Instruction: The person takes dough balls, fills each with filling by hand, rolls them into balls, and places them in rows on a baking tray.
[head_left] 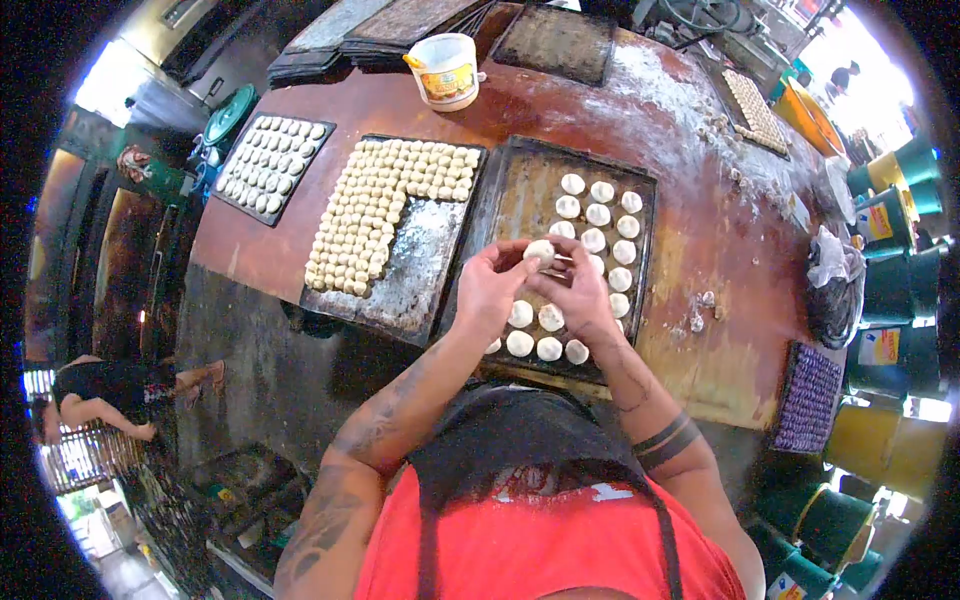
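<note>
Over the right-hand tray (520,190), my left hand (497,283) and my right hand (579,288) meet around one pale dough ball (540,253). The fingers of both hands press on its sides. Rows of flattened white dough rounds (601,191) lie on this dark tray, some of them hidden under my hands. Left of it, a second tray (425,260) carries many small dough balls (350,225) packed close together, with floured bare metal at its lower right.
Farther left sits a tray of dough rounds (268,165). A white bucket (444,73) and stacked dark trays (400,22) stand at the back. Flour (655,85) covers the table's far right. Plastic bags (835,275) and green containers (885,285) line the right side. A person (95,395) is at lower left.
</note>
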